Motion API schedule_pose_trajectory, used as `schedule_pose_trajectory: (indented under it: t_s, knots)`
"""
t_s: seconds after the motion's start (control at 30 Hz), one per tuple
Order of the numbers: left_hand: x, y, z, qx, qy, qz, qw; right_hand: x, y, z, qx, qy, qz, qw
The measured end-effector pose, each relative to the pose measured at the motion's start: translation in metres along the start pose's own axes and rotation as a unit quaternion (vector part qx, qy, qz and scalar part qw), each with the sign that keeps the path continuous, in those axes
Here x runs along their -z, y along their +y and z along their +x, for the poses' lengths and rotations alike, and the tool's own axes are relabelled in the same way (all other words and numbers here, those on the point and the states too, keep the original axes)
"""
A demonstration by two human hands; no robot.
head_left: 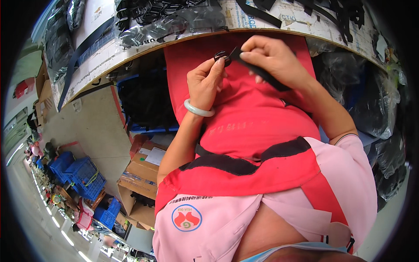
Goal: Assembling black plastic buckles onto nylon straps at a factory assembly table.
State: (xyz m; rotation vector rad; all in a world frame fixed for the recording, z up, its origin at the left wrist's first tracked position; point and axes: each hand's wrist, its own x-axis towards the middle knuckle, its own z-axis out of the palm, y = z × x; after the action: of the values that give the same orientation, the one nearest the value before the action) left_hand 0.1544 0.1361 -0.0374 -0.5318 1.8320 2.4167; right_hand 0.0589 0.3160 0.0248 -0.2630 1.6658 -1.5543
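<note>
Between the thumb and fingers of my left hand (205, 81) is a small black plastic buckle (222, 58), held just off the table's front edge. My right hand (273, 59) is closed on a black webbing strap (264, 75). One end of the strap points toward the buckle, and the rest hangs below my fingers over the red apron (257, 113). The strap's tip and the buckle are close together; whether they touch I cannot tell.
A worktable (279, 22) curves across the far side, with a clear bag of black buckles (170, 26) and loose black straps (262, 13) on it. Plastic bags (371, 100) hang at the right. A cardboard box (139, 179) and blue crates (85, 177) stand at the left.
</note>
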Motion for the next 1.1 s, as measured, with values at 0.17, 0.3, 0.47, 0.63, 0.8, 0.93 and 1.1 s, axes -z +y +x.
schedule_pose_trajectory:
  t_s: [0.17, 0.3, 0.47, 0.63, 0.8, 0.93, 1.1]
  knots:
    - [-0.005, -0.004, -0.002, -0.048, 0.019, 0.053, 0.997, -0.011, 0.019, 0.014, -0.091, -0.032, 0.121, 0.988]
    - [0.0, -0.006, 0.001, -0.207, 0.044, 0.246, 0.946, -0.016, 0.025, 0.02, -0.085, -0.015, 0.183, 0.979]
    - [0.004, -0.001, 0.008, -0.299, 0.039, 0.371, 0.878, -0.021, 0.036, 0.026, -0.022, 0.027, 0.174, 0.984]
    - [0.006, -0.013, 0.001, -0.129, 0.006, 0.114, 0.985, -0.011, 0.033, 0.031, -0.056, -0.024, 0.173, 0.983]
    - [0.006, -0.006, 0.01, 0.131, 0.003, -0.196, 0.972, -0.007, 0.055, 0.035, 0.157, 0.036, -0.077, 0.984]
    - [-0.001, -0.01, 0.01, 0.02, 0.06, -0.107, 0.992, -0.025, 0.03, 0.013, 0.22, 0.076, 0.018, 0.972]
    - [-0.002, -0.009, 0.006, -0.052, 0.079, -0.059, 0.994, -0.018, 0.02, 0.015, 0.065, 0.058, -0.063, 0.994]
